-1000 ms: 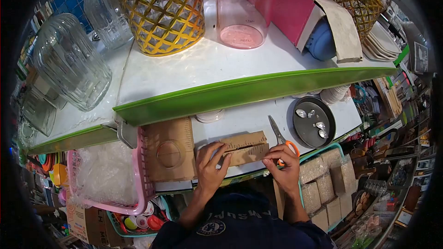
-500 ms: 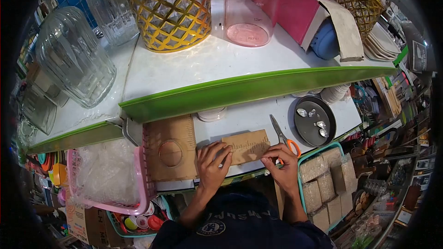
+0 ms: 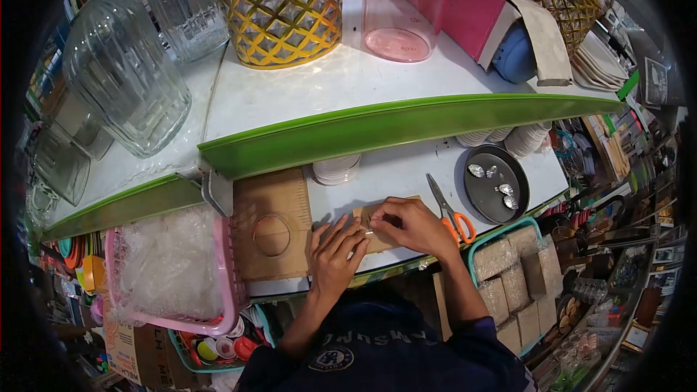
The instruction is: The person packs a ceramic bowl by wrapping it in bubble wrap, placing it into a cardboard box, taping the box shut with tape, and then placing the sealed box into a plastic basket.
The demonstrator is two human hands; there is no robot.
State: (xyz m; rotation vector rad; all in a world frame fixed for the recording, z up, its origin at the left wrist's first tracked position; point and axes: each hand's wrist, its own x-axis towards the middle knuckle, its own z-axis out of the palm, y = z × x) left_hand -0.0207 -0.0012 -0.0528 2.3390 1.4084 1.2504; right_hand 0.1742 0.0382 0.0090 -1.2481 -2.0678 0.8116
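Observation:
My left hand [image 3: 336,255] rests with fingers spread on the left end of a small brown cardboard piece [image 3: 385,242]. Over the same piece, my right hand [image 3: 415,226] has thumb and forefinger pinched beside the left fingertips. A tiny pale, shiny bit [image 3: 369,231] shows at that pinch, too small to name. Scissors [image 3: 451,216] with orange handles lie just beyond the right hand, blades partly apart. A dark round pan [image 3: 470,202] holds several shiny silver pieces [image 3: 506,190]. Left of my hands, a thin wire ring [image 3: 271,235] lies on a larger cardboard sheet [image 3: 279,199].
A green-edged shelf [image 3: 406,125] overhangs the work surface, bearing glass jars [image 3: 123,76] and a gold lattice pot [image 3: 287,14]. Stacked white dishes [image 3: 336,169] stand below it. A pink basket [image 3: 231,276] is at left; a teal basket [image 3: 472,258] of wrapped blocks is at right.
My right hand has moved left from the cardboard's right end to beside my left fingertips. My left hand stays nearly in place. The view has shifted slightly.

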